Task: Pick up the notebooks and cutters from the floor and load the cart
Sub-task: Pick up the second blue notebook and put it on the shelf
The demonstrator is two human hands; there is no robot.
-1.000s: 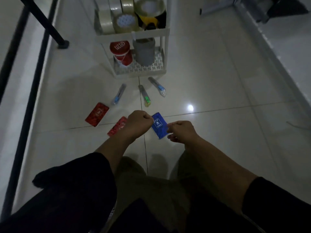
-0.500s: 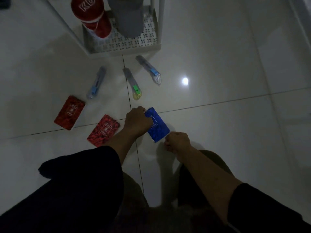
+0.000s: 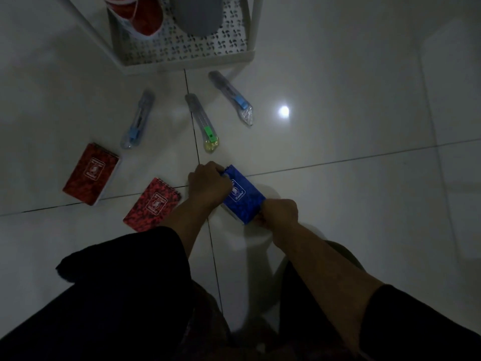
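A blue spiral notebook (image 3: 243,198) is held low over the tiled floor between both hands. My left hand (image 3: 208,185) grips its far spiral end and my right hand (image 3: 279,212) grips its near end. Two red notebooks (image 3: 91,173) (image 3: 153,204) lie on the floor to the left. Three cutters lie further out: one with a blue slider at the left (image 3: 138,119), one with a green slider in the middle (image 3: 203,123), and one with a blue slider at the right (image 3: 231,96). The white cart's bottom shelf (image 3: 187,64) is at the top.
On the cart's perforated shelf stand a red and white cup (image 3: 140,14) and a grey container (image 3: 197,14). A cart leg (image 3: 256,22) rises at its right corner. A light glare (image 3: 283,110) shines on the glossy floor. My dark-clothed knees fill the bottom.
The view has tilted down and closer to the floor. Both hands and the blue notebook have dropped lower, and my right hand has closed on the notebook's near end.
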